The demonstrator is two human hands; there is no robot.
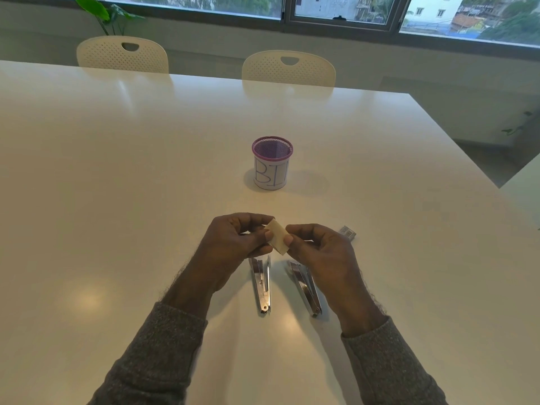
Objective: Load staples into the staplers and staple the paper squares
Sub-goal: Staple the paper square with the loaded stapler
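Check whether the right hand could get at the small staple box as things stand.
Probably yes, once freed: the right hand pinches the paper square together with the left hand. The staple box lies just beyond it on the table, with nothing between.

We see two bare hands, the left hand [233,239] and the right hand [320,252], without rings or gloves. Both forearms wear long grey sleeves [157,355], apparently a flecked knit, cuffs ending above the wrists.
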